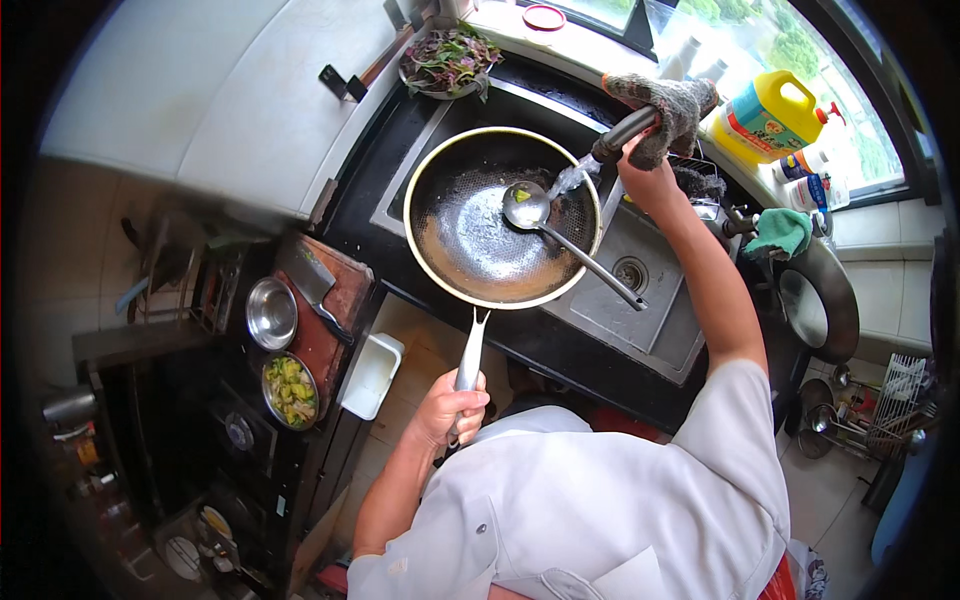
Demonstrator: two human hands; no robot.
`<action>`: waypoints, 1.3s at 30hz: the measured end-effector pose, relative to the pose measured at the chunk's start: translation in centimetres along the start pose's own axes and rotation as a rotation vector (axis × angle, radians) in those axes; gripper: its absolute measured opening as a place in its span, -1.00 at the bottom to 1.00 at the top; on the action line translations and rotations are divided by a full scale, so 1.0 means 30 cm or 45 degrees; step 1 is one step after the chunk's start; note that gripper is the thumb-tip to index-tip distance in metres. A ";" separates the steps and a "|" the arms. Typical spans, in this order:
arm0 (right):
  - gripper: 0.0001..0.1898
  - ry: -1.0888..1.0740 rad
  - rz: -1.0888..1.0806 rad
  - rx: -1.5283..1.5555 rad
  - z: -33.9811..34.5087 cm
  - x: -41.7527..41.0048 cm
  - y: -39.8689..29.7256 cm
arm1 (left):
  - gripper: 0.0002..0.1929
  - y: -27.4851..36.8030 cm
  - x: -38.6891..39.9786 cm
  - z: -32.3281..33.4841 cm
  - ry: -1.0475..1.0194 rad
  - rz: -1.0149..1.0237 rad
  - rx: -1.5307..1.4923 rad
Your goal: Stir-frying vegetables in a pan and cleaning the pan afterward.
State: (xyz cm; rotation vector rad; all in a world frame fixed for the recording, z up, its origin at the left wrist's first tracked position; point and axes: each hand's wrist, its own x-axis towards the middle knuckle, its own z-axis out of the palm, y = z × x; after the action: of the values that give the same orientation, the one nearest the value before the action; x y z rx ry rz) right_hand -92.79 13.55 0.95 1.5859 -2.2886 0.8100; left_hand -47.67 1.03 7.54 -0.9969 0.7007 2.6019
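My left hand [459, 409] grips the metal handle of a large wok [495, 277] held over the sink. In the wok lies a steel ladle [592, 262] with a little yellow-green food in its bowl; its handle rests across the rim. Water runs from a faucet spout [626, 131] into the wok's right side. My right hand [646, 169] is raised at this spout, its fingers partly hidden by a grey knitted cloth or glove [667, 112] draped over the faucet. Below the wok's right edge shows the steel sink basin [641, 315] with its drain.
A cleaver [311, 277] lies on a red-brown board [349, 281] at left, beside an empty steel bowl [271, 313] and a bowl of chopped vegetables [290, 390]. Leafy greens [450, 60] fill a bowl behind the sink. A yellow jug [765, 112] stands on the sill; another wok [832, 300] leans right.
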 end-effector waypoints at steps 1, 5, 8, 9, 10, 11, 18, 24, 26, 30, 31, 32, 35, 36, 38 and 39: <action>-0.80 -0.298 0.152 -0.248 -0.074 -0.022 -0.071 | -0.82 0.000 0.006 0.001 -0.007 -0.003 0.024; -0.67 -0.790 0.690 0.215 -0.202 -0.118 -0.298 | -0.82 -0.015 0.003 -0.013 -0.002 0.010 0.020; -0.42 -1.014 0.920 0.229 -0.271 -0.156 -0.481 | -0.83 -0.024 0.000 -0.025 -0.011 0.020 -0.018; -0.46 -0.978 0.791 0.193 -0.250 -0.218 -0.493 | -0.83 -0.021 -0.009 -0.030 -0.023 0.008 -0.013; -0.50 -0.986 0.802 0.262 -0.234 -0.245 -0.509 | -0.84 -0.024 -0.012 -0.033 -0.015 0.012 -0.017; -0.54 -0.993 0.813 0.332 -0.217 -0.267 -0.524 | -0.84 -0.028 -0.018 -0.035 -0.016 0.014 -0.015; -0.69 -0.671 0.917 0.382 -0.186 -0.366 -0.647 | -0.85 -0.045 -0.077 -0.071 -0.019 0.009 0.063; -0.68 -0.739 1.112 0.433 -0.215 -0.323 -0.728 | -0.88 -0.034 -0.108 -0.144 -0.112 -0.016 0.139; -0.70 -0.710 1.329 0.649 -0.248 -0.324 -0.728 | -0.87 -0.030 -0.117 -0.160 -0.129 -0.018 0.157; -0.76 -0.566 1.661 1.168 -0.300 -0.353 -0.830 | -0.86 -0.024 -0.135 -0.217 -0.186 -0.044 0.148; -0.75 -0.523 1.695 1.276 -0.311 -0.370 -0.865 | -0.86 -0.018 -0.139 -0.227 -0.197 -0.049 0.155; -0.74 -0.481 1.674 1.295 -0.317 -0.397 -0.890 | -0.85 -0.010 -0.141 -0.235 -0.210 -0.052 0.140; -0.73 -0.278 1.567 1.306 -0.358 -0.478 -1.006 | -0.86 -0.003 -0.145 -0.257 -0.243 -0.048 0.137; -0.73 -0.199 1.538 1.348 -0.363 -0.527 -1.016 | -0.86 0.005 -0.137 -0.258 -0.263 -0.052 0.130; -0.74 -0.114 1.536 1.362 -0.377 -0.588 -1.054 | -0.87 0.015 -0.135 -0.264 -0.284 -0.044 0.108; -0.75 -0.045 1.529 1.378 -0.384 -0.614 -1.064 | -0.87 0.018 -0.131 -0.265 -0.294 -0.049 0.123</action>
State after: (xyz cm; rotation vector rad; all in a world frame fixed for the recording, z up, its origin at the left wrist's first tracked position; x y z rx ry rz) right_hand -57.76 26.32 11.03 0.0691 -2.8586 2.5584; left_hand -40.64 -3.88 5.26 -0.6620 0.7317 2.5668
